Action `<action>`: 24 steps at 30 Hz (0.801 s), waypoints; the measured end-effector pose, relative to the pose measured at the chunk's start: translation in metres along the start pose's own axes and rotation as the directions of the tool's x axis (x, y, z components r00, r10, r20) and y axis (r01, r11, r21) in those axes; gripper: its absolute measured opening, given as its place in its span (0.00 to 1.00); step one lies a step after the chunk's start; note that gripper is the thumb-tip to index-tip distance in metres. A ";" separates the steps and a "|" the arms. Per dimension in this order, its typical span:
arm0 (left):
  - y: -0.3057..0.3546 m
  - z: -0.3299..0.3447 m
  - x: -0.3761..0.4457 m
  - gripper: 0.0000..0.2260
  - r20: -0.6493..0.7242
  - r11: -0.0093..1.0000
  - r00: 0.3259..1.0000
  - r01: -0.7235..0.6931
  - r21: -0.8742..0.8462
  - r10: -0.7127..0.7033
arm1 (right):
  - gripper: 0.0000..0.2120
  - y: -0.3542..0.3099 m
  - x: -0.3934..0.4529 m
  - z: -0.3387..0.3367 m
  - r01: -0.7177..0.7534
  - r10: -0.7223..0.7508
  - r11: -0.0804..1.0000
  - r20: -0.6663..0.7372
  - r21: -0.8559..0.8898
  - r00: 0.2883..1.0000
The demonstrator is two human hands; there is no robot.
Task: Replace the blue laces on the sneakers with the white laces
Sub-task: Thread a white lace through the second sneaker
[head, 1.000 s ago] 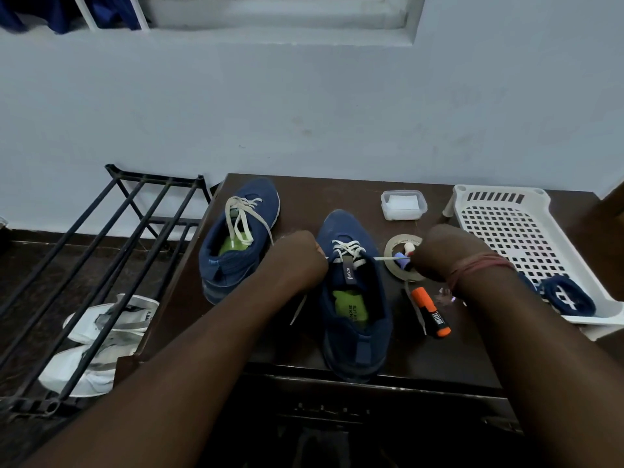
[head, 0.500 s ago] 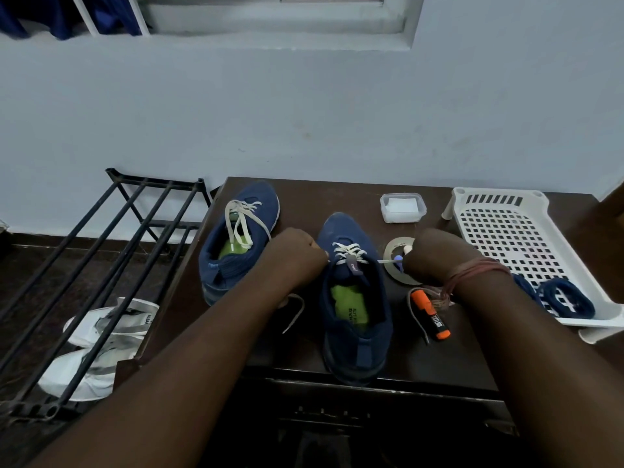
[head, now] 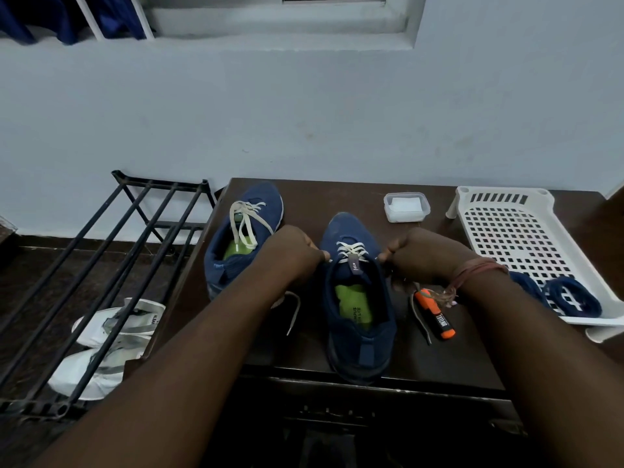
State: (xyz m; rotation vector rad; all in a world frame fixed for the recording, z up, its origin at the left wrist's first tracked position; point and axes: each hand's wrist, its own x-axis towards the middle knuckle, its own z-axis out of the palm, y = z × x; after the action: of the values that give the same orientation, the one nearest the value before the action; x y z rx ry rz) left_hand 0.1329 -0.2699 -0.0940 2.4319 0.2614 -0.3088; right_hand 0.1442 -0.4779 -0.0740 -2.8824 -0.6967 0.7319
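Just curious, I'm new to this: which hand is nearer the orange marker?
Right. The right hand is just above the orange marker beside the sneaker; the left hand is across that sneaker, on its far side.

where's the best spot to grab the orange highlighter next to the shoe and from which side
Pinch the orange highlighter across its black-labelled middle, coming straight down from above. It lies flat on the table, slanting away from the near sneaker, so its long sides are exposed. The right hand is nearest, though a white lace end lies alongside and could get caught.
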 end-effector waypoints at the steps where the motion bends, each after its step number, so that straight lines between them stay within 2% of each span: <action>1: -0.001 -0.003 0.001 0.12 -0.014 0.999 1.000 -0.008 0.046 0.008 | 0.10 -0.005 -0.003 -0.004 -0.118 0.114 0.987 0.045 0.106 0.992; 2: -0.004 -0.006 0.003 0.12 -0.036 0.995 0.999 -0.011 0.094 0.014 | 0.12 -0.007 -0.005 -0.008 -0.196 0.188 0.975 0.082 0.106 0.979; 3: -0.006 -0.008 0.005 0.11 -0.061 0.990 0.998 -0.008 0.142 0.017 | 0.14 -0.008 -0.009 -0.013 -0.213 0.206 0.975 0.097 0.065 0.974; 6: -0.015 -0.014 0.010 0.07 -0.113 0.961 0.994 0.031 0.275 0.000 | 0.16 -0.005 -0.014 -0.017 -0.229 0.233 0.972 0.088 -0.057 0.968; 7: -0.018 -0.015 0.011 0.07 -0.131 0.951 0.991 0.047 0.307 -0.007 | 0.16 -0.005 -0.014 -0.016 -0.249 0.252 0.967 0.075 -0.050 0.965; 10: -0.019 -0.015 0.013 0.09 -0.177 0.925 0.984 0.097 0.368 -0.033 | 0.15 -0.004 -0.013 -0.013 -0.249 0.259 0.963 0.094 -0.106 0.961; 13: -0.017 -0.015 0.014 0.06 -0.189 0.905 0.981 0.113 0.409 -0.037 | 0.15 0.001 -0.011 -0.011 -0.338 0.339 0.941 0.085 -0.023 0.937; 17: -0.013 -0.016 0.018 0.14 -0.172 0.859 0.979 0.177 0.480 -0.105 | 0.15 0.002 -0.013 -0.009 -0.421 0.427 0.877 0.030 0.231 0.904; 20: -0.008 -0.022 0.020 0.18 -0.124 0.845 0.969 0.247 0.475 -0.213 | 0.11 0.000 -0.014 -0.008 -0.408 0.422 0.881 -0.009 0.241 0.907; 22: -0.008 -0.021 0.016 0.13 -0.133 0.877 0.977 0.208 0.434 -0.165 | 0.08 0.003 -0.008 -0.009 -0.418 0.427 0.889 -0.006 0.188 0.904; 24: -0.013 -0.018 0.008 0.08 -0.216 0.927 0.976 0.080 0.367 0.002 | 0.07 0.006 -0.006 -0.014 -0.438 0.445 0.868 0.025 0.232 0.895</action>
State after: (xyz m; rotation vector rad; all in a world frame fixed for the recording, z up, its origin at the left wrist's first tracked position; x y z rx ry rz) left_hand 0.1398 -0.2478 -0.0905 2.8467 0.3747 -0.1198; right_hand 0.1486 -0.4858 -0.0607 -2.8420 0.0705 0.7501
